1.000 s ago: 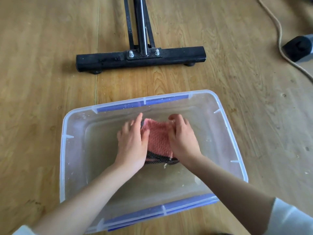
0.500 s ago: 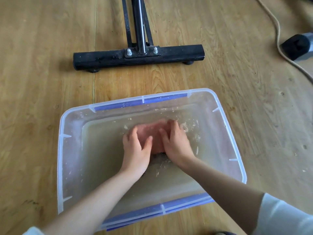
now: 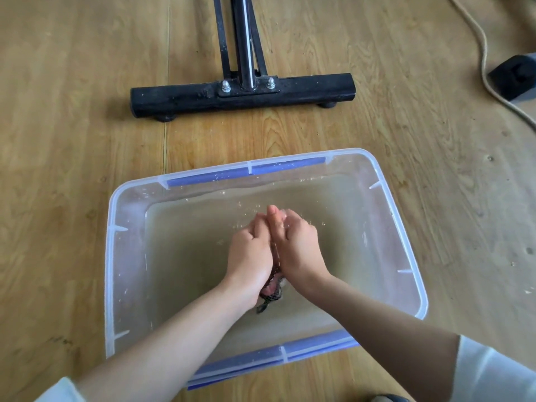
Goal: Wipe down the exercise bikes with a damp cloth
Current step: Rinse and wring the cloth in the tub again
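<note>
A pink cloth with a dark mesh edge (image 3: 272, 289) is squeezed between my two hands over a clear plastic tub (image 3: 404, 236) of murky water. My left hand (image 3: 250, 258) and my right hand (image 3: 298, 246) are pressed together, fingers curled round the bunched cloth. Only its lower end shows below my wrists, and water drips from it. The exercise bike's black base bar (image 3: 185, 97) lies on the floor beyond the tub, with its upright frame (image 3: 240, 39) bolted at the middle.
The tub sits on a wooden floor (image 3: 72, 126). A rope-like cord (image 3: 485, 62) runs along the far right, past a dark block (image 3: 513, 78) at the right edge.
My hands pushed the flat cloth down into the water, then bunched it up and lifted it, pressing it between both palms.
</note>
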